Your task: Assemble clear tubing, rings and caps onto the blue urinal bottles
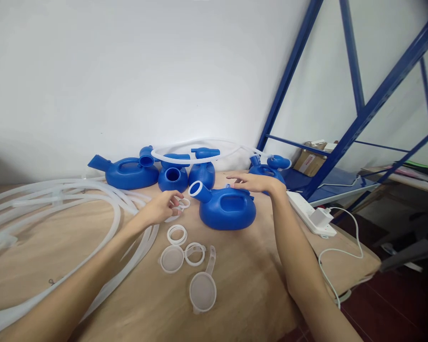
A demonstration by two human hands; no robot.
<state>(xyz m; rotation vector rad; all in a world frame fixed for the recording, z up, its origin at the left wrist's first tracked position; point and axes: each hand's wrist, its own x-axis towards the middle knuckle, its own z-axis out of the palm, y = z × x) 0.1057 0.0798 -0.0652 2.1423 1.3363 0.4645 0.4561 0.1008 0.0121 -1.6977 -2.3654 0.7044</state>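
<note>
A blue plastic urinal bottle (228, 216) rests on the brown-covered table, its white-rimmed mouth tilted up to the left. My right hand (257, 182) reaches over its handle, fingers stretched out flat; whether they touch the bottle I cannot tell. Left of the mouth, my left hand (164, 205) has its fingers bent but apart beside a translucent white cap ring (185, 203). Nearer to me lie white rings (177, 234), a round cap (171, 259) with a strapped ring (195, 254), and another cap with a strap (203, 291).
More blue urinal bottles (130, 175) stand along the wall, one at the right (258, 169). Coiled translucent tubing (116, 213) covers the table's left side. A white power strip (310, 213) with a plugged-in charger (321, 217) lies near the right edge, beside blue metal shelving (364, 111).
</note>
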